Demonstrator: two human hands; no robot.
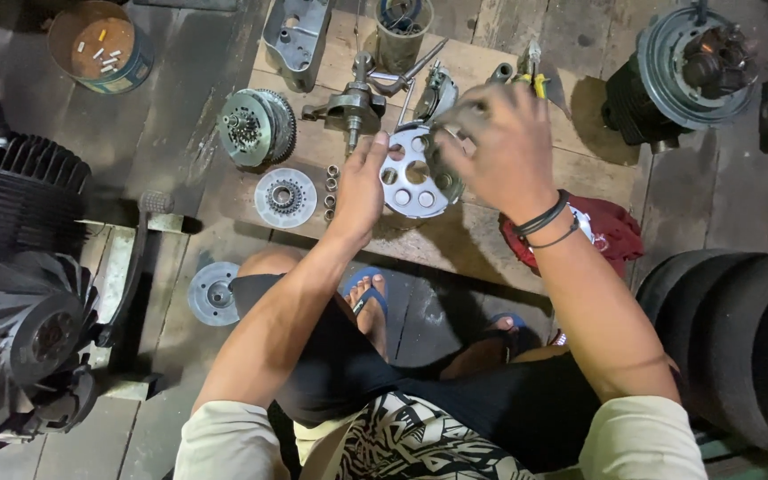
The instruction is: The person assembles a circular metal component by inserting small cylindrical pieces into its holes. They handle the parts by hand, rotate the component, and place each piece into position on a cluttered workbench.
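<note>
Round silvery metal plate point(412, 173) with large holes, flat on wooden board, a dark ring at its right edge.

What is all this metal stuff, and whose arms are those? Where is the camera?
The camera sits on a person's head and looks down, so the arms are that person's own. They sit on a wooden floor with feet in blue sandals. The left hand and right hand both hold a round silver plate with holes over a wooden board. On the board lie engine parts: a toothed clutch drum, a small flat disc, tiny nuts and a crankshaft piece. A red cloth lies to the right, a tin can at top left, and tyres stand on the right.
</note>
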